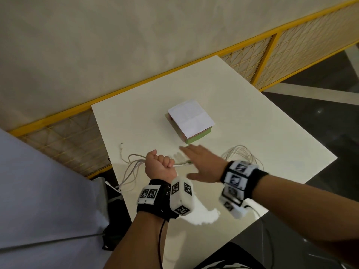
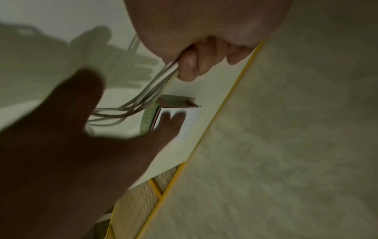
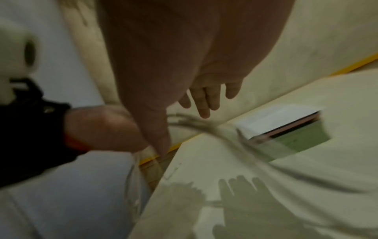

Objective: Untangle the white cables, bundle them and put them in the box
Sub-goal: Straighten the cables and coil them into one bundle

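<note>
Head view alone shows the closed, white-lidded green cardboard box [image 1: 191, 121]; near it, left hand [image 1: 160, 164] fingers clench thin white cables [image 1: 134, 162], right hand [image 1: 202, 164] fingers spread free

1. My left hand [image 1: 160, 164] is fisted round the white cables [image 1: 134, 164] above the table's [image 1: 242, 113] near-left part; strands trail left over the edge, fouling that side.
2. My right hand [image 1: 202, 164], fingers flat, hovers between the fist and the box [image 1: 191, 121]; the gap to the box's green front is narrow.
3. The box stands mid-table, closed, with bare tabletop on its left, right and far sides.
4. A loose cable coil [image 1: 240, 154] lies near-right, just beyond my right wrist.
5. The yellow mesh fence [image 1: 272, 53] runs close behind the table's far edge, limiting reach there.
</note>
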Demonstrator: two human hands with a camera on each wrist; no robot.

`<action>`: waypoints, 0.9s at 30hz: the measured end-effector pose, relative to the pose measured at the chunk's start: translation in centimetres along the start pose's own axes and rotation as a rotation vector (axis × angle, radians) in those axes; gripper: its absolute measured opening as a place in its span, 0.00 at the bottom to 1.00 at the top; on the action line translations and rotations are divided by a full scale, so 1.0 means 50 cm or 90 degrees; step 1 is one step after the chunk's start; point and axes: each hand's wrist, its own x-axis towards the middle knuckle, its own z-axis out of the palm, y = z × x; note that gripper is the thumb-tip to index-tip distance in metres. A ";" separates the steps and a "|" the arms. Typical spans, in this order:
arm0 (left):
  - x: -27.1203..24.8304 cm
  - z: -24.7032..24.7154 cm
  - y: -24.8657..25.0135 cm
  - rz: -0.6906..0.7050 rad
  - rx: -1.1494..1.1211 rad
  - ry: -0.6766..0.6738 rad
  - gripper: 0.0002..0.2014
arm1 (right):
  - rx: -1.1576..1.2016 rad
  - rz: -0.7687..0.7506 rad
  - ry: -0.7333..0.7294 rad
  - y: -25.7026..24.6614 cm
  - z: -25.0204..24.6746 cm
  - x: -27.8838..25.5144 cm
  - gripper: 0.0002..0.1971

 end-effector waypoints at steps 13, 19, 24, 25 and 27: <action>0.013 -0.025 0.065 -0.048 -0.075 -0.096 0.25 | -0.102 0.084 0.086 -0.038 -0.003 0.011 0.18; 0.027 -0.055 0.125 -0.007 -0.126 -0.105 0.27 | -0.132 0.082 0.134 0.038 -0.010 -0.025 0.26; 0.036 -0.080 0.159 0.029 -0.142 -0.106 0.29 | -0.170 0.127 0.128 0.107 -0.029 -0.064 0.22; 0.037 -0.082 0.158 0.031 -0.142 -0.104 0.28 | -0.174 0.130 0.121 0.113 -0.030 -0.065 0.21; 0.042 -0.084 0.154 0.037 -0.145 -0.101 0.27 | -0.177 0.143 0.120 0.126 -0.035 -0.064 0.21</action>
